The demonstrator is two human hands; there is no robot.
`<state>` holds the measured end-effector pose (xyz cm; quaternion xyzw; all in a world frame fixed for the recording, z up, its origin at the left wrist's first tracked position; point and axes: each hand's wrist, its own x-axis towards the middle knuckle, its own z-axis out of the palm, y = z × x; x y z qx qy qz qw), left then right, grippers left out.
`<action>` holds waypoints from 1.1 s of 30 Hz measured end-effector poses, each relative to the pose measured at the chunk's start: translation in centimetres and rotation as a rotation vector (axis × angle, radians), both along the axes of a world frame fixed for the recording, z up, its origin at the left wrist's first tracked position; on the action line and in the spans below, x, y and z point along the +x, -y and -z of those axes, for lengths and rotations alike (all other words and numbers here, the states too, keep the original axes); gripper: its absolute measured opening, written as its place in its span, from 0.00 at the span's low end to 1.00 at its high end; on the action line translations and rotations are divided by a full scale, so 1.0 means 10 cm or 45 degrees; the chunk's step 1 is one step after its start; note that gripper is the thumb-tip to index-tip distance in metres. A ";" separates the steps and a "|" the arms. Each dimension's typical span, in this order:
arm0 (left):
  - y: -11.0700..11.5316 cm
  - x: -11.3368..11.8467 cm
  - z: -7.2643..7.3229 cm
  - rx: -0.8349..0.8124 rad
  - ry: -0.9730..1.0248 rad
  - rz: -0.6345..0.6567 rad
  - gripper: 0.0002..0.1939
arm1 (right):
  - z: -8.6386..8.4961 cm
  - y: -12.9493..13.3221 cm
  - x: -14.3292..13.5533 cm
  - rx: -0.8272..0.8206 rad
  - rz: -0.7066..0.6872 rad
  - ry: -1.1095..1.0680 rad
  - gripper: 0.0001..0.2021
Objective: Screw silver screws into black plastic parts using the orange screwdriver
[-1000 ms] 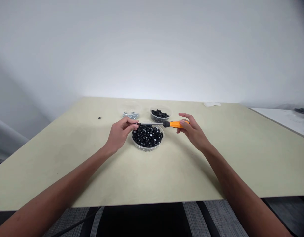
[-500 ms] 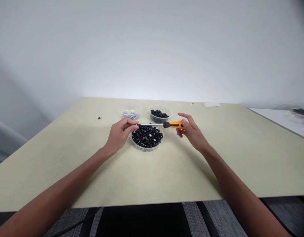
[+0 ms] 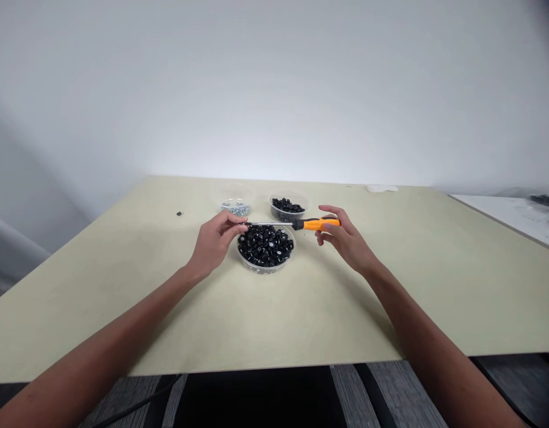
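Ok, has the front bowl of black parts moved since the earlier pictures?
No. Judged against the table and the rear bowl of black pieces, the front bowl shows no visible shift in any direction.

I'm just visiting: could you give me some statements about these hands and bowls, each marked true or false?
1. The right hand holds the orange handle of a screwdriver. True.
2. The left hand is closed at the far end of the shaft. True.
3. The nearest bowl holds black pieces. True.
4. It is the only bowl. False: behind it stand a far-left bowl of silvery pieces and a far-right bowl of black ones.
5. The screwdriver points straight down. False: it runs sideways across the view.
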<state>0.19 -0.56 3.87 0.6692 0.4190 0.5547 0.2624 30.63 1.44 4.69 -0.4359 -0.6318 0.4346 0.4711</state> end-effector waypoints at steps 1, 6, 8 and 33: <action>0.00 0.00 0.00 0.009 -0.007 0.005 0.08 | 0.00 0.00 0.00 0.015 0.031 0.028 0.24; 0.00 0.00 -0.01 0.014 0.011 0.018 0.07 | 0.01 0.00 0.00 0.050 0.124 0.124 0.24; 0.01 0.00 -0.02 0.012 0.020 0.008 0.07 | 0.02 -0.01 0.01 0.030 0.027 0.094 0.25; 0.01 0.00 -0.02 -0.015 0.004 -0.025 0.08 | -0.01 0.02 -0.01 -0.010 -0.017 0.038 0.24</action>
